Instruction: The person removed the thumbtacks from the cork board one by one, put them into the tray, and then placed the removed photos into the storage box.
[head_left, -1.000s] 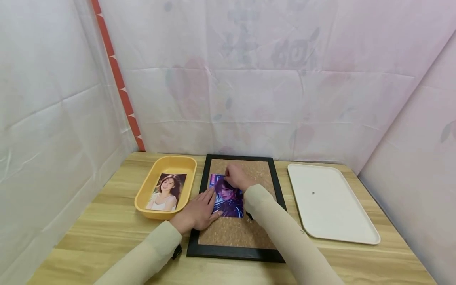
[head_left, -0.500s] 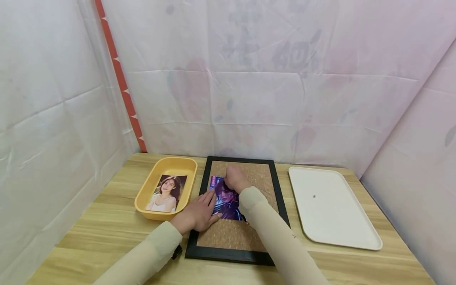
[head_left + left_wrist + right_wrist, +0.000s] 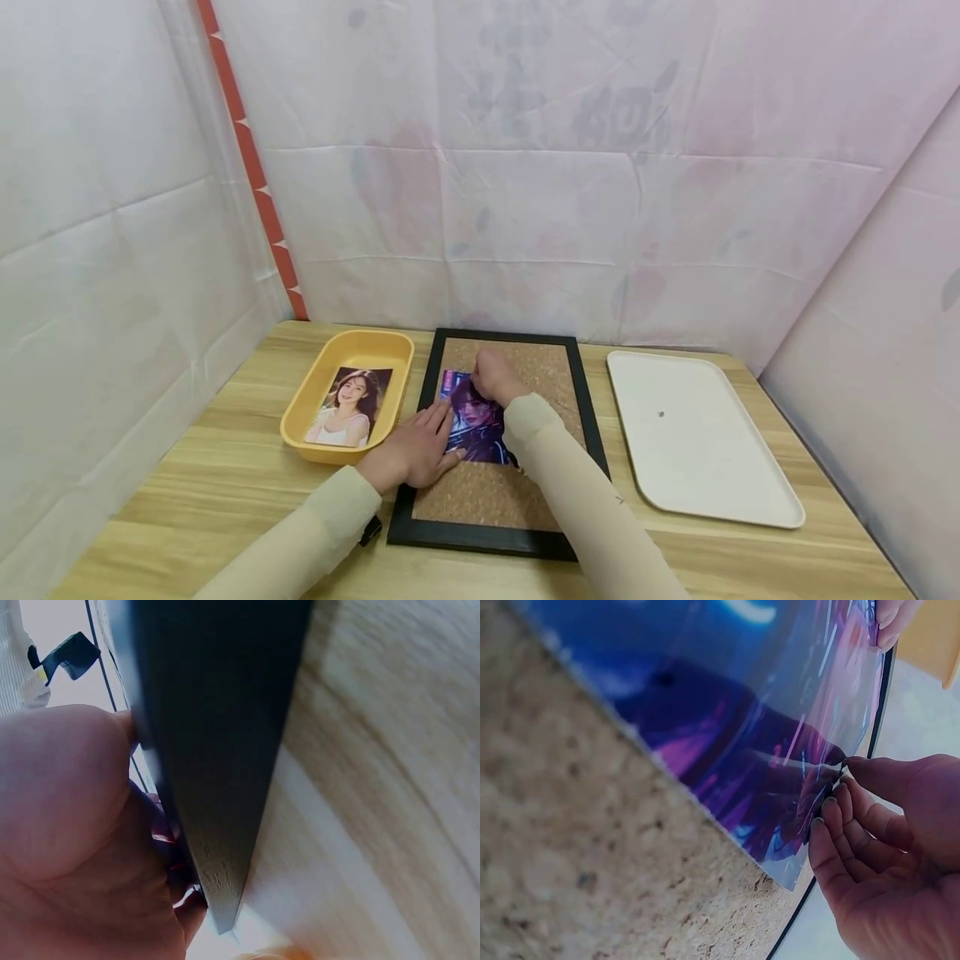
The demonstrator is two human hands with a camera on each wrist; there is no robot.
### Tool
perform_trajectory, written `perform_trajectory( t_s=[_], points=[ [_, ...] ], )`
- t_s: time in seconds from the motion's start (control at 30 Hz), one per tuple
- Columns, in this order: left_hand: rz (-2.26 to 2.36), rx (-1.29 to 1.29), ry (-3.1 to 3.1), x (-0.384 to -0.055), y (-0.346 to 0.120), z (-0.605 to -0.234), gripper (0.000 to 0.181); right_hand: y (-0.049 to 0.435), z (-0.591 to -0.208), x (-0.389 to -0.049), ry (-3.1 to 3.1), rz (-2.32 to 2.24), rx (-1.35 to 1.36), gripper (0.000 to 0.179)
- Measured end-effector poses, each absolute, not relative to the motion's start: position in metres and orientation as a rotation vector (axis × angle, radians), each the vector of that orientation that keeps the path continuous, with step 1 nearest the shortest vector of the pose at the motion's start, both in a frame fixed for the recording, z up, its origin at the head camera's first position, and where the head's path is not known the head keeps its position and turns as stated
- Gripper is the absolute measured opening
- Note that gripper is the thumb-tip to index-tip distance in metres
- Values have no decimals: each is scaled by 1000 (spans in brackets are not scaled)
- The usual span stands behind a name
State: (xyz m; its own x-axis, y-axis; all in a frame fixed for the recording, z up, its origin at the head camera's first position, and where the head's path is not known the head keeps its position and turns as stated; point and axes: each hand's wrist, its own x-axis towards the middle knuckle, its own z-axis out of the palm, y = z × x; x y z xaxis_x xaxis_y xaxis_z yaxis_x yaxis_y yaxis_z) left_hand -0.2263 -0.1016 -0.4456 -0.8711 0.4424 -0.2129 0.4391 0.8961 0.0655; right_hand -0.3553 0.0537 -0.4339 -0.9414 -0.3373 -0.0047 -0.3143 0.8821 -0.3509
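A glossy purple-blue picture print (image 3: 482, 440) lies on a black-framed cork board (image 3: 487, 504). My left hand (image 3: 418, 454) rests with spread, straight fingers over the board's left rim, fingertips on the print's left edge. At the print's upper edge my right hand (image 3: 497, 377) is curled, knuckles up. The right wrist view has its thumb and fingertips pinched together at the edge of the bowed print (image 3: 697, 727), around a small dark pin-like piece (image 3: 841, 772) that is mostly hidden; I cannot tell its exact kind. The left wrist view shows the left palm (image 3: 67, 840) beside the frame's side (image 3: 217, 750).
Left of the board stands a yellow tub (image 3: 296, 417) holding a portrait photo (image 3: 347, 408). A white tray (image 3: 712, 450) lies to the right, with a tiny dark object (image 3: 661, 414) on it. Pale patterned curtains (image 3: 525, 208) enclose the wooden table (image 3: 202, 500).
Over the last second my right wrist and forearm have shifted slightly left, covering more of the print's right side. The left hand stays in place. The view has tilted a little.
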Motion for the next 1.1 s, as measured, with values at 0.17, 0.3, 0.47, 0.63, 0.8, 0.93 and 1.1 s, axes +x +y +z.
perform_trajectory(
  t_s=[0.17,0.3,0.47,0.63,0.8,0.93,1.1],
  points=[
    [-4,668,2838,-230,-103,-451,76,54,-434,-356,2980,-543,-517,33],
    [5,680,2845,-233,-105,-455,77,55,-434,-358,2972,-543,-520,33],
    [4,687,2850,-232,-105,-453,76,54,-435,-359,2963,-557,-495,33],
    [-3,683,2852,-228,-104,-451,75,54,-437,-359,2963,-560,-504,42],
    [-12,685,2855,-231,-106,-456,76,54,-438,-358,2972,-570,-510,47],
    [-10,685,2857,-232,-106,-457,77,54,-439,-359,2972,-572,-498,47],
    [-13,670,2849,-227,-103,-449,74,53,-440,-360,2979,-559,-498,48]
  ],
)
